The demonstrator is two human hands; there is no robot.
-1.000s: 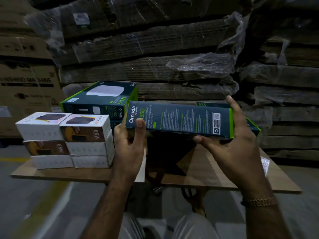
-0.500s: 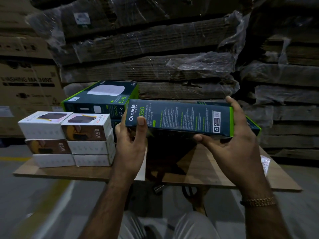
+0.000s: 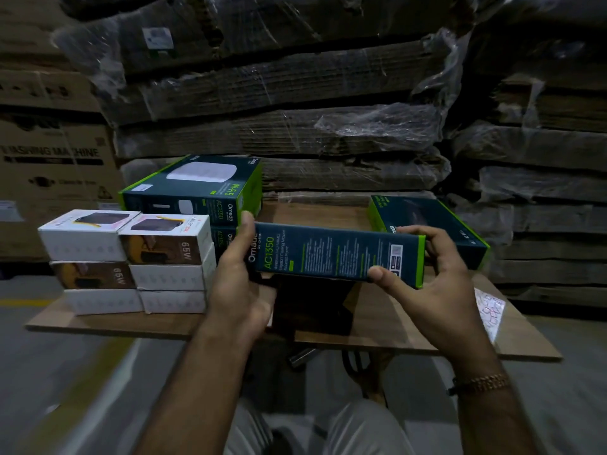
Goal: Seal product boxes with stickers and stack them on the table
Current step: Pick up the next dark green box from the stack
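Lowered and tilted since a second ago: dark Omada box (image 3: 335, 256) now held nearer the table, its right end dipping, long printed side toward the camera, "AC1350" readable in green. Carried above the table (image 3: 410, 323), not resting on it. Gripped at the left end by the left hand (image 3: 243, 280), thumb up over the top corner, fingers wrapped behind. Pinched at the right end by the right hand (image 3: 437, 287), thumb pressed on the lower front edge near the green stripe, fingers hooked over the top edge. Gold bracelet (image 3: 483, 384) on the right wrist.

Just behind and left of the held box, stacked green-edged Omada boxes (image 3: 193, 192), the top one showing a white device picture. Behind the right hand, another Omada box (image 3: 437, 224) lying flat on the table. At the left end, white boxes (image 3: 131, 261) in two columns, three high, several marked "65W". Near the right table edge, a sheet with red marks (image 3: 489, 310), too blurred to read.

Beyond the table, wrapped flat cardboard (image 3: 295, 126) piled high; at far left, a carton (image 3: 49, 159) printed "WASHING MACHINE". Below, light trousers (image 3: 358, 428) and a grey floor.
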